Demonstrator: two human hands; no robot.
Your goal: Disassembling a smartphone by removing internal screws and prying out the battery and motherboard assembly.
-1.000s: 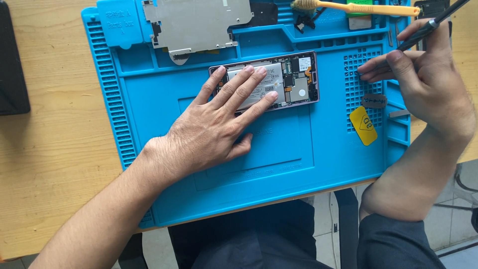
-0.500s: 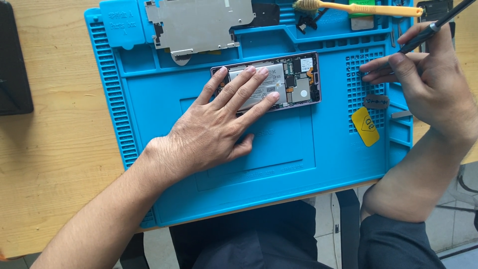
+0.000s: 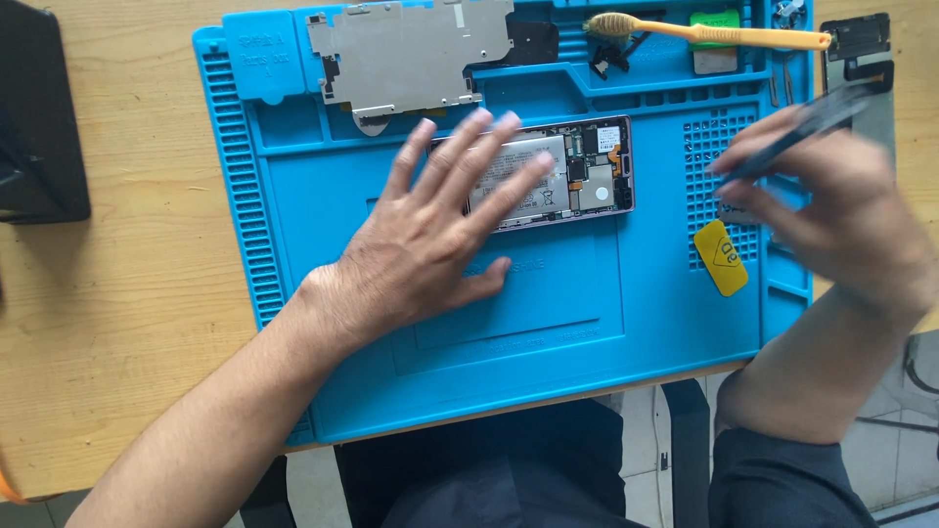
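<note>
Toward the far edge of the bench [image 3: 117,323], on the blue work mat [image 3: 587,313], lies the opened phone [image 3: 587,171], back cover off, its battery and circuit parts showing. Its long axis runs left to right, roughly parallel to the bench's far edge.

The left hand [image 3: 430,244] lies flat over the phone's left half, fingers [image 3: 494,166] spread and pointing away toward the far right; its grip is splayed wide, closing on nothing, only pressing or resting on the battery area. This hand is plainly the nearer of the two to the phone and in fact touches it.

The right hand [image 3: 841,215] is off to the right, over the mat's right edge, well clear of the phone. Its grip is pressed together on a dark slender tool [image 3: 812,122], which looks like tweezers, though blur makes that uncertain; the tool's tip end points down-left, toward the phone's exposed right end. So the uncovered circuit end lies to the left of that hand, across the mat's perforated patch [image 3: 719,161].

Just beside the right hand, on the mat, sits a yellow pick [image 3: 721,257]. Along the mat's far edge rest a grey metal plate [image 3: 411,49] and a yellow-handled brush [image 3: 704,34].
</note>
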